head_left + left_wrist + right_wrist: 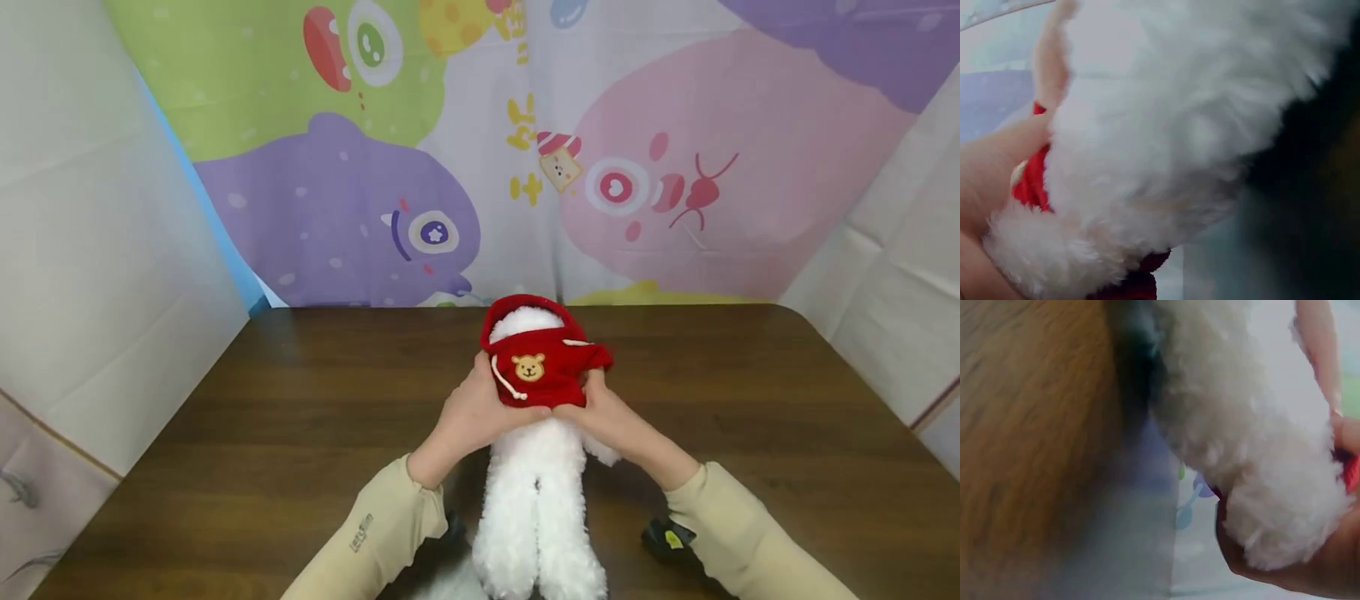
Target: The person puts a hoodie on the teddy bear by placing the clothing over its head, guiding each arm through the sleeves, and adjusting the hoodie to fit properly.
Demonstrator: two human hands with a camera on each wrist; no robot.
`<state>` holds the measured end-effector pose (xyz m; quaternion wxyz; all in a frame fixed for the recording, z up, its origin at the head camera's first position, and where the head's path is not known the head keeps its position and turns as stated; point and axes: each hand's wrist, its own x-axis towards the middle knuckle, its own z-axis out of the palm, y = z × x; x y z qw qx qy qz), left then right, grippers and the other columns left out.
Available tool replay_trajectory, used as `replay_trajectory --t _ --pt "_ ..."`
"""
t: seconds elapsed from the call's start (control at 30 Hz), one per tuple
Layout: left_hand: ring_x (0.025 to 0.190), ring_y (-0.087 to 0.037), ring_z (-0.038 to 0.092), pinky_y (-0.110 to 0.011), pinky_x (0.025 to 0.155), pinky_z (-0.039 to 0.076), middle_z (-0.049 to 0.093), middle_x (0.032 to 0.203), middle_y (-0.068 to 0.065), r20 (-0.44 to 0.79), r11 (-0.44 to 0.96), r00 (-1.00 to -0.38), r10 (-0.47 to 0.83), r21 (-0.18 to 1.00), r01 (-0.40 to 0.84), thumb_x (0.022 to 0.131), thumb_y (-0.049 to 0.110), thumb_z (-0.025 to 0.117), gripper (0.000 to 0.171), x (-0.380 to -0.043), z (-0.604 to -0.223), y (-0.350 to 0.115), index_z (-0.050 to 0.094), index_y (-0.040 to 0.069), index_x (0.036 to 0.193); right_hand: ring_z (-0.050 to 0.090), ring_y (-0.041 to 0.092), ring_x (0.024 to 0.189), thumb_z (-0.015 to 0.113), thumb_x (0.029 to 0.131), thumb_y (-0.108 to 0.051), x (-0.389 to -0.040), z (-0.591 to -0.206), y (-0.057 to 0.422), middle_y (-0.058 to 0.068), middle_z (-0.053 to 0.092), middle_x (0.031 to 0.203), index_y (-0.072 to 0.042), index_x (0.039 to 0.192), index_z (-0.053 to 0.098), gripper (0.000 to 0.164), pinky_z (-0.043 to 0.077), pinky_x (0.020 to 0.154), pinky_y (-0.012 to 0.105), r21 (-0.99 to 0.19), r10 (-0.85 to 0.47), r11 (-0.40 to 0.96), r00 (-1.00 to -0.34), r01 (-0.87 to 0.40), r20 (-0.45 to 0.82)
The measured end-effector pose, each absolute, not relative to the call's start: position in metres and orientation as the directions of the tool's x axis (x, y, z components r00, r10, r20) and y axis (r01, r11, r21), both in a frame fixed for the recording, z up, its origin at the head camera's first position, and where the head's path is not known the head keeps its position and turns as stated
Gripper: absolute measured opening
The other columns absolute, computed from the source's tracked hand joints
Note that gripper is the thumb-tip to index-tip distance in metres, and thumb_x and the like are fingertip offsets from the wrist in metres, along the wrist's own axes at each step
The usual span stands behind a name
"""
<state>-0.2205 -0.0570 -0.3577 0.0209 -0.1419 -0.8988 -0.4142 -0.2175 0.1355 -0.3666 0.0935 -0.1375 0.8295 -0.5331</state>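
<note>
A white fluffy plush toy stretches toward me, its two legs nearest in the head view. Over its upper part sits a small red hoodie with a bear-face patch and white drawstrings; white fur shows inside the hood opening. My left hand grips the hoodie's lower left side, thumb along the hem. On the other side my right hand holds the lower right edge, its thumb tip meeting the left thumb. One plush arm lies against the right palm. The fingers behind the garment are hidden.
Everything is over a dark brown wooden table. A cartoon-printed cloth hangs behind its far edge, with white panels at both sides. Beside the right sleeve shows a black device with a yellow mark. Something pale grey lies by the left sleeve.
</note>
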Motion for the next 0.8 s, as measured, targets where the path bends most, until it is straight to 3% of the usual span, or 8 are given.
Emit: replay_trajectory --t 0.2,0.3,0.37,0.47,0.57,0.67,0.73,0.8 --pt "0.102 -0.022 0.055 -0.041 0.081 0.049 0.049 0.121 -0.009 0.164 0.69 -0.964 0.211 0.673 0.266 0.065 0.048 0.074 0.094 -0.22 -0.365 -0.054 0.025 0.004 0.132 0.031 0.03 0.121 0.055 0.086 -0.026 -0.224 -0.365 0.144 0.017 0.025 0.13 -0.004 0.132 0.006 0.071 0.035 0.096 0.048 -0.895 -0.46 0.433 -0.88 -0.108 -0.116" --pt "0.101 -0.025 0.055 -0.043 0.081 0.049 0.049 0.119 -0.012 0.144 0.702 -0.972 0.186 0.673 0.234 0.066 0.045 0.074 0.09 -0.22 -0.365 -0.052 0.027 0.002 0.13 0.038 0.028 0.116 0.056 0.087 -0.033 -0.228 -0.353 0.156 0.016 0.036 0.126 -0.001 0.128 0.02 0.063 0.039 0.093 0.044 -0.854 -0.49 0.511 -0.849 -0.1 -0.195" --pt "0.102 -0.026 0.054 -0.044 0.082 0.048 0.048 0.121 -0.011 0.126 0.696 -0.976 0.178 0.685 0.215 0.067 0.043 0.074 0.089 -0.221 -0.366 -0.051 0.027 0.003 0.131 0.048 0.025 0.105 0.055 0.087 -0.039 -0.23 -0.343 0.165 0.014 0.049 0.115 0.001 0.119 0.038 0.054 0.044 0.085 0.039 -0.801 -0.466 0.583 -0.863 -0.132 -0.197" --pt "0.107 -0.025 0.052 -0.044 0.085 0.047 0.046 0.125 -0.009 0.129 0.67 -0.974 0.185 0.709 0.22 0.067 0.042 0.074 0.09 -0.221 -0.369 -0.051 0.026 0.006 0.134 0.053 0.02 0.079 0.058 0.086 -0.037 -0.236 -0.334 0.175 0.009 0.059 0.09 -0.005 0.099 0.056 0.034 0.047 0.066 0.032 -0.713 -0.364 0.657 -0.931 -0.245 -0.015" --pt "0.11 -0.023 0.051 -0.044 0.088 0.046 0.045 0.127 -0.006 0.159 0.642 -0.967 0.2 0.724 0.252 0.067 0.041 0.075 0.091 -0.22 -0.37 -0.051 0.024 0.008 0.135 0.053 0.023 0.081 0.063 0.084 -0.02 -0.246 -0.333 0.179 0.01 0.058 0.092 -0.006 0.098 0.057 0.021 0.049 0.067 0.036 -0.621 -0.306 0.669 -0.912 -0.409 0.272" --pt "0.111 -0.022 0.05 -0.044 0.089 0.045 0.044 0.129 -0.005 0.192 0.612 -0.956 0.22 0.736 0.288 0.067 0.04 0.076 0.093 -0.22 -0.371 -0.052 0.023 0.009 0.137 0.047 0.028 0.108 0.063 0.08 -0.002 -0.257 -0.338 0.177 0.012 0.046 0.12 -0.008 0.121 0.046 0.044 0.048 0.083 0.046 -0.606 -0.393 0.569 -0.831 -0.556 0.393" --pt "0.112 -0.021 0.05 -0.043 0.09 0.045 0.044 0.13 -0.005 0.204 0.593 -0.951 0.233 0.745 0.305 0.067 0.039 0.077 0.094 -0.221 -0.372 -0.052 0.022 0.01 0.137 0.038 0.031 0.12 0.062 0.08 0.002 -0.262 -0.343 0.175 0.012 0.035 0.133 -0.012 0.133 0.036 0.06 0.045 0.088 0.049 -0.675 -0.482 0.474 -0.808 -0.566 0.34" --pt "0.112 -0.021 0.049 -0.043 0.091 0.044 0.043 0.13 -0.005 0.214 0.581 -0.947 0.239 0.75 0.316 0.067 0.039 0.077 0.094 -0.221 -0.372 -0.053 0.022 0.01 0.137 0.037 0.033 0.122 0.062 0.081 0.0 -0.264 -0.347 0.172 0.011 0.032 0.137 -0.016 0.136 0.031 0.066 0.046 0.088 0.046 -0.755 -0.523 0.411 -0.811 -0.51 0.263"
